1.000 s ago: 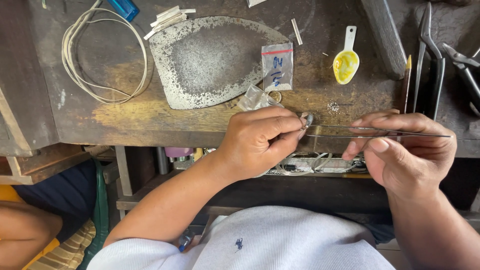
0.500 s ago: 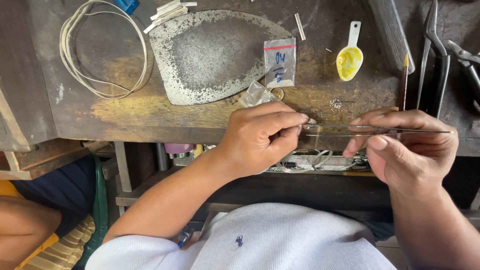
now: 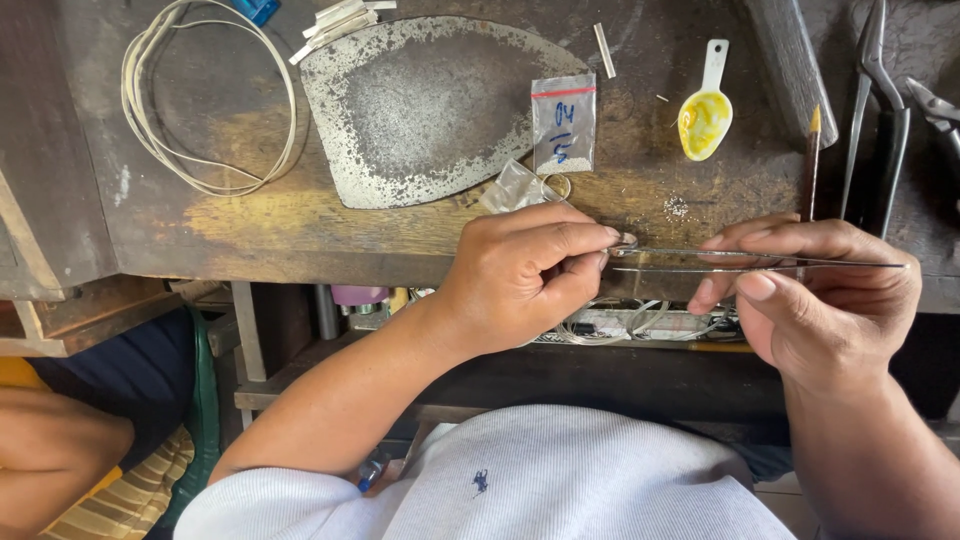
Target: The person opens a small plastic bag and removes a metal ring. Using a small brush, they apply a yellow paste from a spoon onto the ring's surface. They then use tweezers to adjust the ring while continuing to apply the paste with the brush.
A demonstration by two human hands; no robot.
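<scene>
My left hand (image 3: 525, 275) pinches a small silver ring (image 3: 626, 241) between thumb and forefinger at the front edge of the wooden workbench (image 3: 250, 230). My right hand (image 3: 815, 295) grips long thin metal tweezers (image 3: 760, 258), held level, their tips meeting the ring. Both hands hover just past the bench edge, above my white-shirted lap. The ring is mostly hidden by my fingertips.
On the bench lie a worn iron-shaped metal plate (image 3: 430, 110), a small plastic bag (image 3: 563, 125), another ring (image 3: 557, 186), a white spoon of yellow paste (image 3: 704, 112), a brush (image 3: 809, 150), pliers (image 3: 880, 120) and a wire coil (image 3: 200, 100). A tray of wires (image 3: 640, 322) sits below the bench.
The hands have stayed together at the bench edge with the same grips. The view has shifted slightly; nothing was picked up or let go.
</scene>
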